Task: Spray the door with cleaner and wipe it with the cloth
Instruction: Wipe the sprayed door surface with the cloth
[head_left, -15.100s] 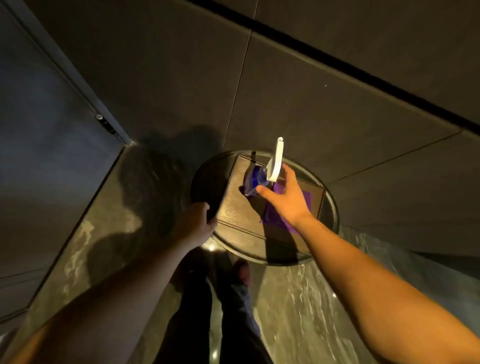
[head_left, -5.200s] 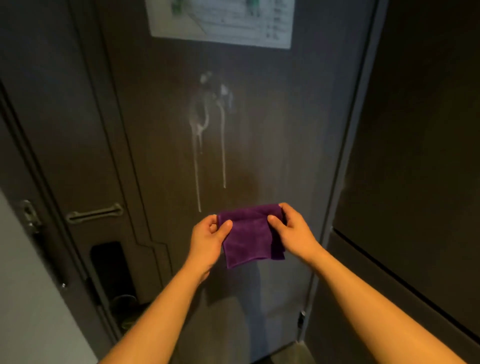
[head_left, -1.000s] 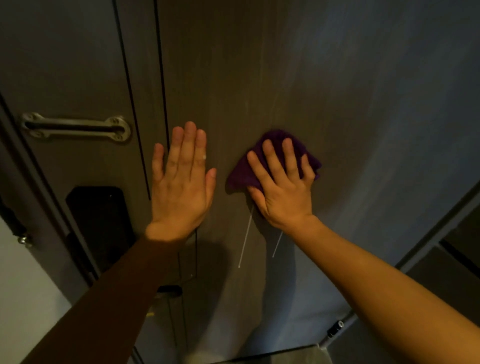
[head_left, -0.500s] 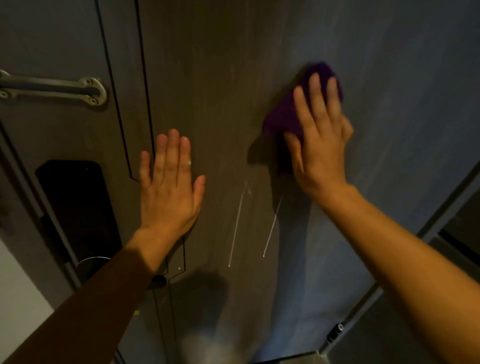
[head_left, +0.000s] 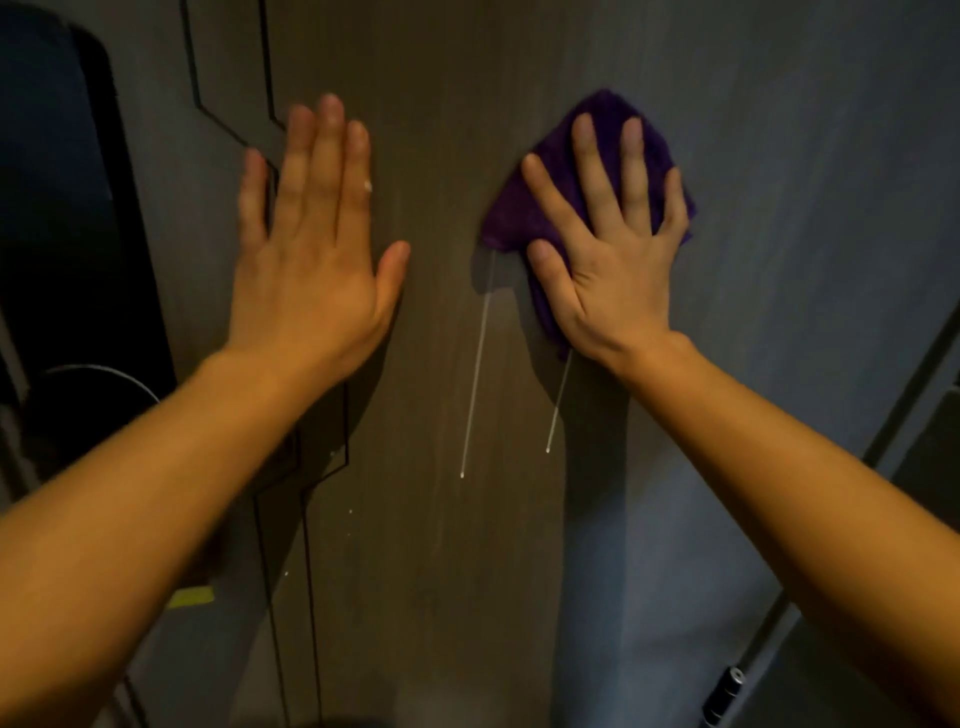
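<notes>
Pressing flat, right hand half-hides purple cloth on door; left hand open, empty

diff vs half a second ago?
The right hand slid the cloth back down the door, onto the tops of the two drip lines. The left hand stayed flat on the door; the drips' lower ends remain unwiped.
</notes>
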